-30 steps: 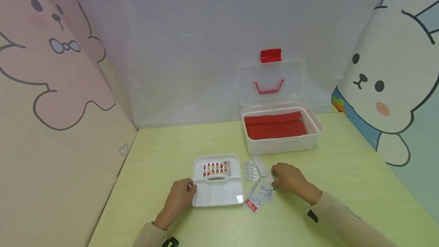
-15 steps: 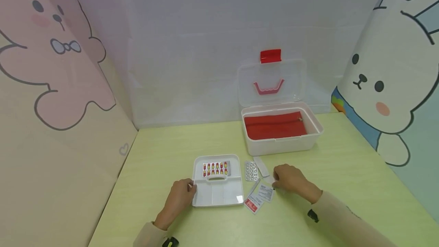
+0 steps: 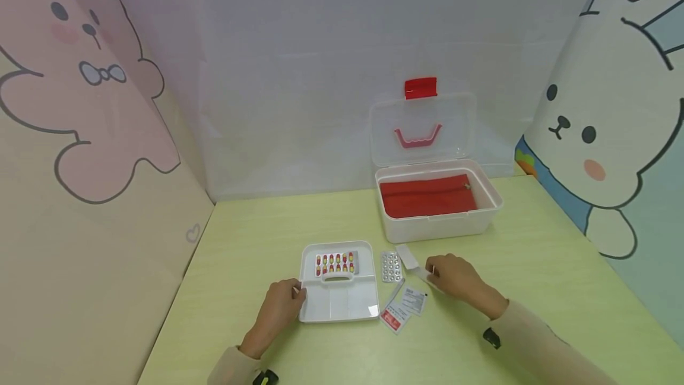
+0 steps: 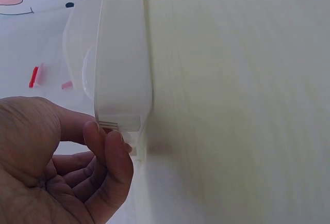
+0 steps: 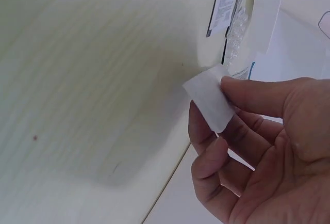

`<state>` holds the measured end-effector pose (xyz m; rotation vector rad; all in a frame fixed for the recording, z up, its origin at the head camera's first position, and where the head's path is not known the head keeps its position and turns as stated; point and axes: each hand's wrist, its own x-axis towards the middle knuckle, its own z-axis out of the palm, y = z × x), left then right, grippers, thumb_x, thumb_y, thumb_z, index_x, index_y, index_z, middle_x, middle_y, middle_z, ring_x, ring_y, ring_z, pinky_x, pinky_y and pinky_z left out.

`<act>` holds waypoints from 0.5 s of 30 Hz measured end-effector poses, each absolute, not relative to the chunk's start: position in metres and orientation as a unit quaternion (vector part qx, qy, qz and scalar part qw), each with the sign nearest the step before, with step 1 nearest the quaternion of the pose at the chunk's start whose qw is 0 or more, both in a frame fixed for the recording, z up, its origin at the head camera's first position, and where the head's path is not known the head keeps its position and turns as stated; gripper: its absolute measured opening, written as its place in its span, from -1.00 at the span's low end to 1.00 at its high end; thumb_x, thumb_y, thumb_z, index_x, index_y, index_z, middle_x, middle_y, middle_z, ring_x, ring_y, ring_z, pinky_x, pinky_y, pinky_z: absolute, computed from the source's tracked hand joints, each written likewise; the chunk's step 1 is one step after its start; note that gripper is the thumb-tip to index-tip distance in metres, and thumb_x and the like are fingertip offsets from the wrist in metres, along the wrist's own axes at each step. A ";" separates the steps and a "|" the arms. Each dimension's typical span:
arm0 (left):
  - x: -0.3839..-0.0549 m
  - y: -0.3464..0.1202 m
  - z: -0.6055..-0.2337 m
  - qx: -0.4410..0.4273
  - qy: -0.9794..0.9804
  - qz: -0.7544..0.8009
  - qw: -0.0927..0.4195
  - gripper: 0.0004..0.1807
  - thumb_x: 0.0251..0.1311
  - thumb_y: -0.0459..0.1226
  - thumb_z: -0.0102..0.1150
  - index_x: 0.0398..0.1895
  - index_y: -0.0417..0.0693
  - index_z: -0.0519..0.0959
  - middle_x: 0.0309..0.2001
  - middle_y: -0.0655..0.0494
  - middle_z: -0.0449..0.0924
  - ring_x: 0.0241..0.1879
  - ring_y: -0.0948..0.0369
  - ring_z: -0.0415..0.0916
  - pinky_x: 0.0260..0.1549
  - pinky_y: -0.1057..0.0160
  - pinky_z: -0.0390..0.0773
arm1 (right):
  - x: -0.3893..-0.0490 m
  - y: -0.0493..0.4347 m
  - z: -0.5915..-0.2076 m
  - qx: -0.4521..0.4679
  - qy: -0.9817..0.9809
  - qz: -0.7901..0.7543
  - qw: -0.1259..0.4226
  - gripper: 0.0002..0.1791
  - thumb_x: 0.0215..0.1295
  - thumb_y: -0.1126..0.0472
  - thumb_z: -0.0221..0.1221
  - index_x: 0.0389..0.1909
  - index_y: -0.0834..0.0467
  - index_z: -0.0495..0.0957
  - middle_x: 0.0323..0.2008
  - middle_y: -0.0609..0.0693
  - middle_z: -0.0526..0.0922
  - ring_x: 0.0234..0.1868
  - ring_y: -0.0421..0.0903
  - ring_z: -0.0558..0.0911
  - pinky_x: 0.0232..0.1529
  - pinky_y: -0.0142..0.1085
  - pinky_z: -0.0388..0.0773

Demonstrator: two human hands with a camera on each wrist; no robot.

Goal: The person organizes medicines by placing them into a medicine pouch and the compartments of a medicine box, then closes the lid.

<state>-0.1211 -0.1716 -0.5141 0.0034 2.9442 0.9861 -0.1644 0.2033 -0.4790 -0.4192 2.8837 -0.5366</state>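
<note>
My left hand [image 3: 278, 308] pinches the left edge of a white compartment tray [image 3: 339, 305] lying on the table. In the left wrist view its thumb and curled fingers meet at the tray's ridged end. A blister pack of red and yellow capsules [image 3: 333, 261] lies in the tray's back compartment. To the right, my right hand [image 3: 456, 278] pinches a small white paper-like strip [image 5: 209, 97] between thumb and fingers, just above the table. Another white piece [image 3: 408, 257] lies at its far end; whether the two are joined I cannot tell.
Beside the tray are a silver blister pack [image 3: 392, 267], a printed white sachet [image 3: 414, 300] and a red-and-white sachet [image 3: 394, 318]. Behind them stands a white box [image 3: 438, 229], its clear lid [image 3: 454, 129] raised, with a red zip pouch [image 3: 427, 196] inside.
My right hand has shifted slightly to the right, and more of the white strip shows at its fingertips. My left hand and the tray stay where they were.
</note>
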 end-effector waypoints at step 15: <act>-0.122 -0.171 -0.515 -0.009 0.946 0.323 0.020 -0.81 0.25 -0.31 0.17 -0.25 -0.31 0.65 -0.58 0.13 0.54 -0.63 0.30 0.38 -0.68 0.37 0.36 | -0.163 0.202 -0.462 -0.154 0.969 -0.184 0.058 -0.96 0.27 0.22 0.26 -0.34 0.11 0.63 -0.56 -0.11 0.51 -0.53 -0.17 0.40 -0.48 -0.33 0.33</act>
